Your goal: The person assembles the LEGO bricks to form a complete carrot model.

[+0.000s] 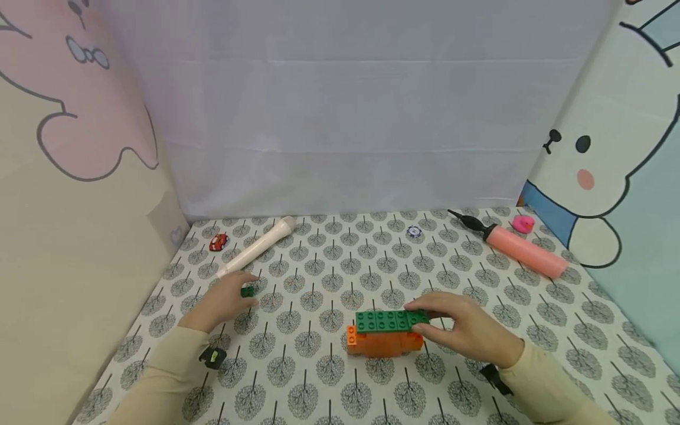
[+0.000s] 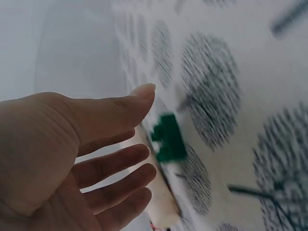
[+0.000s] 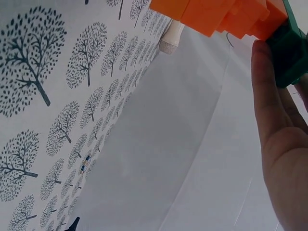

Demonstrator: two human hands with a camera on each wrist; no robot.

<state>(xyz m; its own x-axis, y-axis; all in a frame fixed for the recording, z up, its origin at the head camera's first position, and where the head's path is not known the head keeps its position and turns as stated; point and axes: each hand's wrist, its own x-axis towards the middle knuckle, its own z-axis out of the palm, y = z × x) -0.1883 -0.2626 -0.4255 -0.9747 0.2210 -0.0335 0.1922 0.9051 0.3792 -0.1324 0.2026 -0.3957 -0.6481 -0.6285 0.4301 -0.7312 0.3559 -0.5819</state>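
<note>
A small green building brick (image 1: 247, 291) lies on the cloth beside my left hand (image 1: 229, 298). In the left wrist view, the thumb and loosely bent fingers of that hand (image 2: 110, 144) are apart from the brick (image 2: 171, 138). In front of me stands a built block of orange bricks (image 1: 383, 344) topped by a row of green studded bricks (image 1: 385, 321). My right hand (image 1: 464, 324) pinches the right end of the green row, thumb in front and fingers behind. The right wrist view shows the fingers (image 3: 269, 91) against the green brick (image 3: 288, 50), below the orange part (image 3: 216, 14).
A white microphone (image 1: 260, 245) lies beyond my left hand, with a red toy car (image 1: 218, 241) to its left. Further back are a poker chip (image 1: 414, 231), a pink balloon pump (image 1: 523, 249) and a pink rubber duck (image 1: 523, 224). Curtains enclose the table (image 1: 329, 277).
</note>
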